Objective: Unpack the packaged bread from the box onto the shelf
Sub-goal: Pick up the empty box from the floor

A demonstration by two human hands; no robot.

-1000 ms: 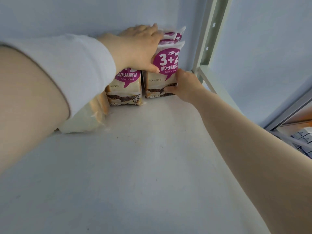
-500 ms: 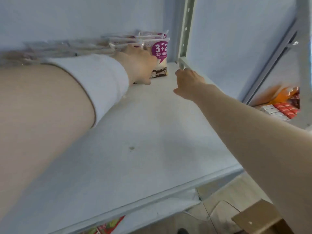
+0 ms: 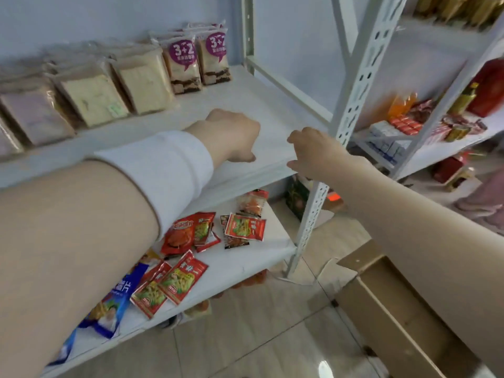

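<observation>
- In the head view, we see the packaged bread standing in a row along the back of the white metal shelf (image 3: 245,99). Two purple-labelled bread packs (image 3: 183,65) are at the right end, and clear-wrapped packs of pale sliced toast (image 3: 141,83) lean to their left.
- Our left hand (image 3: 231,135), past a white sleeve (image 3: 163,165), hangs over the bare front of that shelf. Its grip is slack, with the fingers curled down and clamped on nothing.
- Our right hand (image 3: 313,151) hovers at the shelf's front edge, just beside the white perforated upright (image 3: 354,77). Its grip is loose and holds nothing.
- The brown cardboard box (image 3: 395,317) sits on the floor at lower right, partly behind our right forearm. We cannot tell what is inside.
- On the lower shelf (image 3: 272,249) lie red snack sachets (image 3: 244,227) and a blue bag (image 3: 114,298).
</observation>
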